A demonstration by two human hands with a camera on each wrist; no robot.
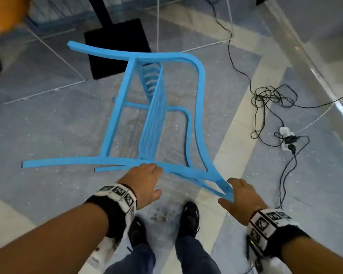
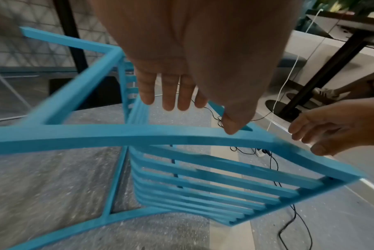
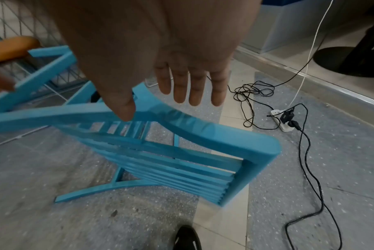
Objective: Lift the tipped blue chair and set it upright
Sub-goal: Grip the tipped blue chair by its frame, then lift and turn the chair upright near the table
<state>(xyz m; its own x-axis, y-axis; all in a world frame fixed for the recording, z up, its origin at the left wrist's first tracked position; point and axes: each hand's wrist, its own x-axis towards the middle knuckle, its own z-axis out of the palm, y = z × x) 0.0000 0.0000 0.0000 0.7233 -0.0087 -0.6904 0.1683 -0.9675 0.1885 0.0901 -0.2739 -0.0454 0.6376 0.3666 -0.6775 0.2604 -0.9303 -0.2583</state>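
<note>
Blue chair (image 1: 156,115) lying tipped on its side on the speckled grey floor (image 1: 48,131), middle of the head view, just ahead of two black shoes (image 1: 189,216). Legs pointing left, slatted back toward the right and near side, seat slats standing on edge between the side frames.

Left hand (image 1: 147,182) reaching over the near upper side rail, fingers straight and spread, thumb tip touching or just above the rail in the left wrist view; nothing gripped. Right hand (image 1: 242,196) at the near right corner of the chair back, fingers straight and relaxed, thumb hanging over the curved top rail; contact with the corner hard to judge, no curl around it. Marker-printed bands on both wrists.

To the right, a tangle of black cable (image 1: 271,99) lying on the floor, well apart from the chair, running to a white power strip (image 1: 285,139) with plugs in it. Far behind the chair, a black square stand base (image 1: 115,46) with its post, and thin white wire frames (image 1: 48,56) on the floor to the far left. Something orange (image 1: 6,14), blurred, in the far left corner.
</note>
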